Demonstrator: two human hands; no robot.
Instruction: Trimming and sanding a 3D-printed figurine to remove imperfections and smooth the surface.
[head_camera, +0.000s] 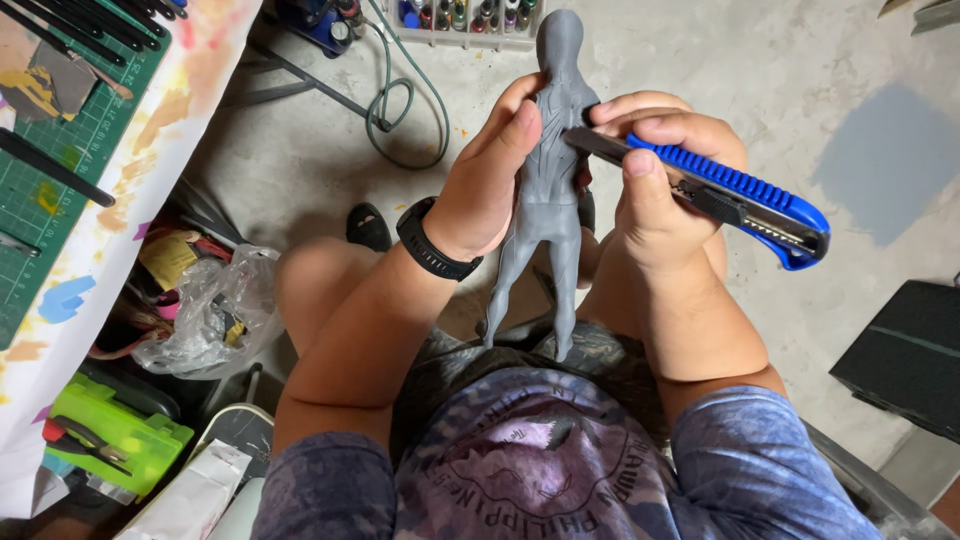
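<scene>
Gripping the grey figurine (548, 190) around its torso at the centre of the frame, the left hand (490, 175) had its fingers clamped on it, thumb pressed to the back. The right hand (660, 175) was closed around a blue utility knife (735, 195), blade tip touching the figurine's shoulder. A green cutting mat (60, 150) lay at upper left, a crumpled plastic bag (215, 315) at lower left.

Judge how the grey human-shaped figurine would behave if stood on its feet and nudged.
The grey human-shaped figurine looks rigid: its legs hold straight though the left hand grips only the torso. Tall, with small feet, it would probably tip easily. Its thin legs may be fragile.
</scene>
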